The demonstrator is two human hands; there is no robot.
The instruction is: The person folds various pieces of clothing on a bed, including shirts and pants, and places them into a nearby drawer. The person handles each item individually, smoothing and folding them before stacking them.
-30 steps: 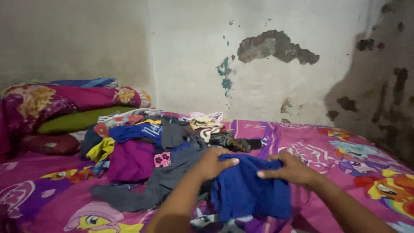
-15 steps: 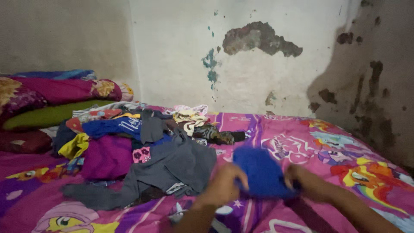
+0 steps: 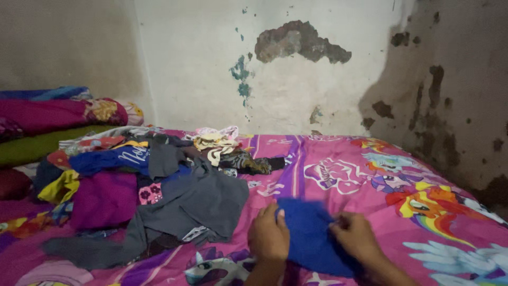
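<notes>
While both hands pin it flat to the bedsheet (image 3: 338,159), left hand (image 3: 269,237) and right hand (image 3: 355,239) fingers press down on the blue cloth (image 3: 309,233) between them, clothes pile (image 3: 159,185) just left.

both hands (image 3: 312,238) on blue cloth (image 3: 309,233) (pink bedsheet (image 3: 338,169) beneath)

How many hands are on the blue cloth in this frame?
2. The left hand presses on the near left edge of the blue cloth; the right hand grips its right side. The cloth lies on the pink bedsheet, beside the clothes pile.
</notes>
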